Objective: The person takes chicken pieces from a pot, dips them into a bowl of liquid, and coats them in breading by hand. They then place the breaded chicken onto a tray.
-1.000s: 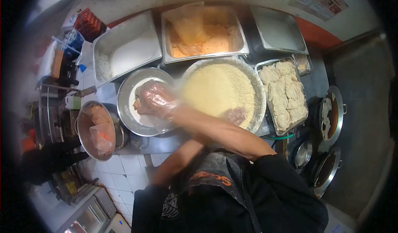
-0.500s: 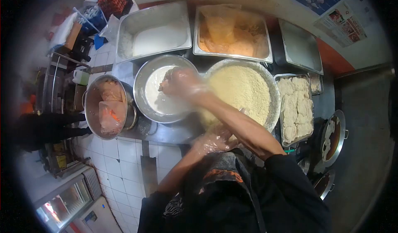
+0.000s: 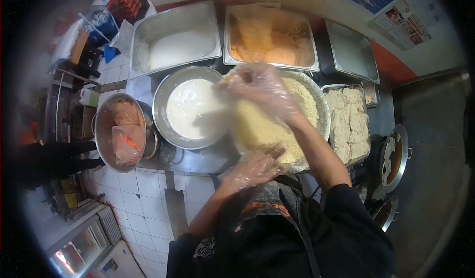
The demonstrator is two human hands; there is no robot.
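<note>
In a clear plastic glove, my right hand (image 3: 262, 87) is over the left part of the bowl of yellow crumbs (image 3: 324, 115), blurred by motion. Its fingers look curled, with what they hold too smeared to name. My left hand (image 3: 255, 170), gloved too, lies at the near edge of that bowl with its fingers spread and nothing in them. Left of the crumbs is a metal bowl with white batter (image 3: 190, 107). A tray of pale coated pieces (image 3: 349, 122) sits to the right of the crumbs.
A large pot (image 3: 106, 129) with raw meat and a plastic bag stands at the left. Behind are metal pans of white powder (image 3: 175, 48) and orange contents (image 3: 284, 48), plus another pan (image 3: 351, 55). Pans of dark liquid (image 3: 393, 162) are at the right. A person's dark legs (image 3: 64, 154) show far left.
My right hand has moved right, from above the batter bowl to above the crumbs. My left hand has its fingers spread at the crumb bowl's edge. The view has shifted slightly.
</note>
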